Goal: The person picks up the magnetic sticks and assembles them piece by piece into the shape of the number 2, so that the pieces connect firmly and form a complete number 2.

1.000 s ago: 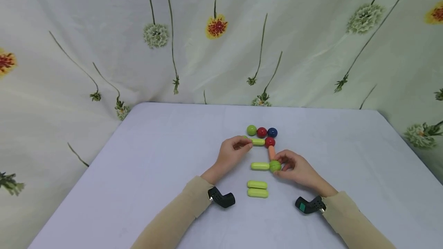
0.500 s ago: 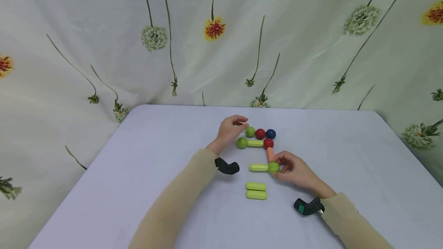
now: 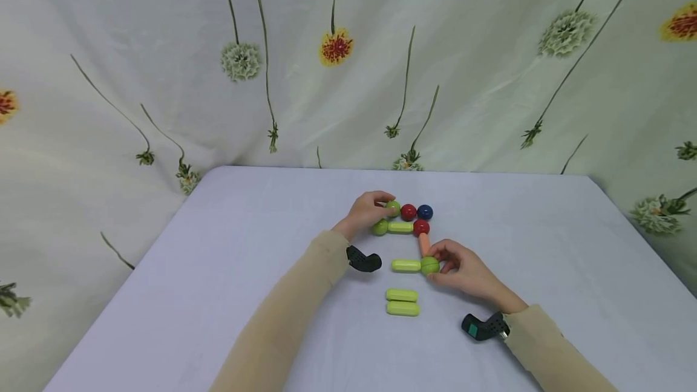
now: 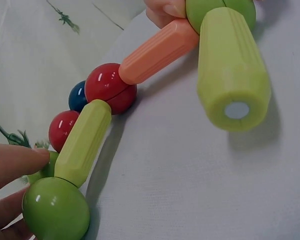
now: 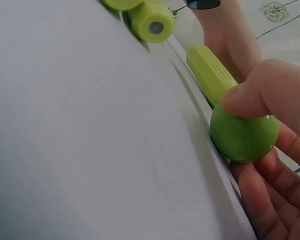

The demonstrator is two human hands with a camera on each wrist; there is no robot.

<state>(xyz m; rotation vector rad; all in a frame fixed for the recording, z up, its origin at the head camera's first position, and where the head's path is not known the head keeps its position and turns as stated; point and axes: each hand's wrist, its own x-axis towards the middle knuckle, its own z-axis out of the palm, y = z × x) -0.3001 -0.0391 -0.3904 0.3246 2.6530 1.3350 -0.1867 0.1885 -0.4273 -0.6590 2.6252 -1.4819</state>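
Observation:
My left hand [image 3: 372, 210] pinches a loose green ball [image 3: 392, 208] at the left end of the back row; in the left wrist view the thumb lies over it. A joined chain lies just nearer: a green ball [image 4: 56, 209], a yellow-green rod [image 4: 83, 144], a red ball [image 3: 421, 227], an orange rod [image 3: 424, 245], a second green ball [image 5: 245, 131] and another yellow-green rod [image 3: 406, 265] pointing left. My right hand [image 3: 463, 268] grips that second green ball between thumb and fingers. A white disc shows on the free rod's end in the left wrist view.
Beside the pinched ball sit a loose red ball [image 3: 408, 212] and a dark blue ball [image 3: 425, 212]. Two loose yellow-green rods [image 3: 402, 302] lie side by side nearer the front. A pale cloth covers the table [image 3: 218, 295]; a flowered curtain [image 3: 305, 77] hangs behind.
My left hand has moved from the chain's left green ball to the back row and now pinches the loose green ball. The right hand keeps its hold on the chain's other green ball.

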